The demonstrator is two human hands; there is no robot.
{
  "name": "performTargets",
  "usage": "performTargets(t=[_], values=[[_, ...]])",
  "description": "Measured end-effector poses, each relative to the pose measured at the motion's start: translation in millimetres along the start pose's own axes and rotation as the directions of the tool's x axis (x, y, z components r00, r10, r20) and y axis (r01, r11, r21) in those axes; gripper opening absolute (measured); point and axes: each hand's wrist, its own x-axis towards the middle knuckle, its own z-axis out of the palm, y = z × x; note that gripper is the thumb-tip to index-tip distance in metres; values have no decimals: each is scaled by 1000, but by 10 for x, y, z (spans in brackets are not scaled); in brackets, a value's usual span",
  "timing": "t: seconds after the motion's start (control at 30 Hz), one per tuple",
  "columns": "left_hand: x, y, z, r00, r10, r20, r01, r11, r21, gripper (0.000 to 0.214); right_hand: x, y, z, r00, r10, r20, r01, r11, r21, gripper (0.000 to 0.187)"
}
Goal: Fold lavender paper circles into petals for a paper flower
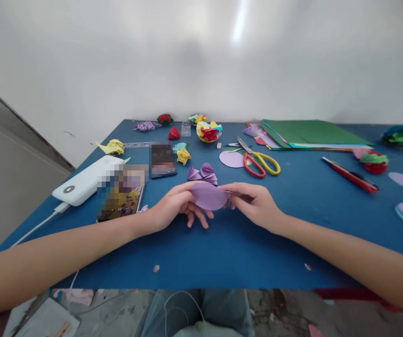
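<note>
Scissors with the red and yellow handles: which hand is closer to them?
Right. The right hand is just this side of the scissors; the left hand is farther off, to their left.

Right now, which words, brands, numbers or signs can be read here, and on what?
None can be read.
White device: dark round spot, its light mark too small to read.
Dark phone, patterned phone: partly pixelated, nothing legible.
Clear ruler: any markings too small.
Red cutter: no legible lettering.
Purple paper circle: no lettering visible.
</note>
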Motion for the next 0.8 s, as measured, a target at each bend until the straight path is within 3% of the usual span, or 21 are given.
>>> performTargets(t=[0.13, 0.27, 0.5, 0.8], values=[[16, 4, -11, 1000, -6, -3, 6, 999, -45, 51, -25, -32, -22, 984, -176, -4, 172, 970, -173, 27], [26, -3, 9, 995, -58, -79, 62, 997, 48, 60, -37, -29, -26, 964, -264, 21, 262, 937, -233, 29], [-5, 23, 70, 999, -1, -48, 15, 961, 275, 38, -56, 23, -33, 954, -298, 17, 289, 909, -299, 31], [15, 14, 57, 998, -7, -69, 25, 963, 267, 30, -56, 12, -17, 957, -289, 14, 279, 912, -301, 30]])
